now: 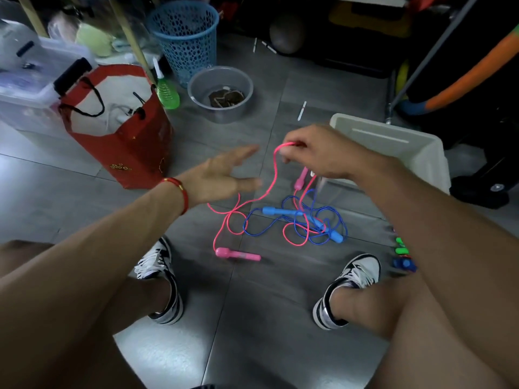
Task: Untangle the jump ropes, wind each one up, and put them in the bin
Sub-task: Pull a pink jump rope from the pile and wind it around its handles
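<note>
A pink jump rope (269, 186) and a blue jump rope (283, 211) lie tangled on the grey floor between my feet. My right hand (317, 153) pinches a loop of the pink cord and lifts it above the tangle. One pink handle (237, 254) rests on the floor near my left shoe; the other pink handle (301, 178) hangs just under my right hand. My left hand (222, 175) hovers open, fingers spread, left of the raised cord and holding nothing. The white bin (398, 147) stands right behind my right hand.
A red paper bag (126, 153) stands at the left, a grey bowl (220, 94) and a blue mesh basket (185, 37) behind it. Clear storage boxes (25, 85) sit at far left. Small green and blue toys (403, 256) lie by my right shoe.
</note>
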Action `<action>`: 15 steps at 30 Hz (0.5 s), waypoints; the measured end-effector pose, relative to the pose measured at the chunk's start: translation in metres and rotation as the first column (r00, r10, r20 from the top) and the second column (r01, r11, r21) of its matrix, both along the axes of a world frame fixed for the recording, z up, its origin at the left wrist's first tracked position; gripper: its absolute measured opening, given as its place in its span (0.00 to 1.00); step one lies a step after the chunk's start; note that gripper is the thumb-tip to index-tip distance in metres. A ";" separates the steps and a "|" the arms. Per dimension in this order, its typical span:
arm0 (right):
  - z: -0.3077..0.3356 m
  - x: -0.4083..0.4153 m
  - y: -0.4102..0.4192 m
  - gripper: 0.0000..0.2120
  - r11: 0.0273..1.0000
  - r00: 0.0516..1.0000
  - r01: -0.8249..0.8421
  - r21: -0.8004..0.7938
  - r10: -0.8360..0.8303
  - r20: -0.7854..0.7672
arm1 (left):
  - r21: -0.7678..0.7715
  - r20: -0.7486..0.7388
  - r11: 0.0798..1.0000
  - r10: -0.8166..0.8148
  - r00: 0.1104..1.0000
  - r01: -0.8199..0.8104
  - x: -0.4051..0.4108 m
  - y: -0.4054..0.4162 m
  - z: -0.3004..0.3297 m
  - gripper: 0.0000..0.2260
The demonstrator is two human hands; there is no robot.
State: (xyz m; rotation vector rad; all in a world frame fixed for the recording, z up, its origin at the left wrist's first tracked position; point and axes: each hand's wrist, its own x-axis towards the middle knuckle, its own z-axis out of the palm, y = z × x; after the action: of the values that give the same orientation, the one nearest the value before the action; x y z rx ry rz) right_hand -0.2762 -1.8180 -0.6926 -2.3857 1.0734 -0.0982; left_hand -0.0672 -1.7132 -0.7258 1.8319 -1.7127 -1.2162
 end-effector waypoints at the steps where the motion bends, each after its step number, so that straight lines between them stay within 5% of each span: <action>1: 0.001 0.008 0.007 0.10 0.999 0.999 -0.041 -0.023 0.041 -0.007 | -0.017 -0.089 0.999 -0.049 0.995 0.048 -0.009 0.000 0.001 0.30; 4: 0.002 0.016 0.014 0.12 0.994 0.995 -0.089 -0.067 0.085 -0.053 | -0.063 -0.088 0.994 -0.099 0.991 0.094 -0.009 -0.002 0.001 0.14; 8: -0.007 0.004 0.008 0.16 0.989 0.986 -0.114 0.090 0.124 -0.112 | -0.166 0.009 0.982 -0.095 0.995 0.095 0.015 -0.007 0.000 0.07; 10: -0.019 -0.002 0.000 0.15 0.989 0.970 -0.102 0.109 0.124 -0.210 | -0.300 0.207 0.952 0.005 0.978 0.059 0.034 -0.008 -0.001 0.07; 13: -0.032 -0.024 -0.018 0.13 0.978 0.909 -0.068 0.196 0.142 -0.392 | -0.469 0.464 0.877 0.346 0.816 -0.105 0.072 -0.009 -0.001 0.05; 15: -0.033 -0.036 -0.023 0.14 0.963 0.921 -0.053 0.263 0.149 -0.359 | -0.379 0.564 0.887 0.448 0.694 -0.264 0.088 -0.009 -0.006 0.07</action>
State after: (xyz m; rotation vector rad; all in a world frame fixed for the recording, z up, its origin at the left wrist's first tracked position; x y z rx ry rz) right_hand -0.3119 -1.8407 -0.7254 -2.2727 1.0505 0.5237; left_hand 0.0209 -1.7219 -0.7313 2.4121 -1.5781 -0.1602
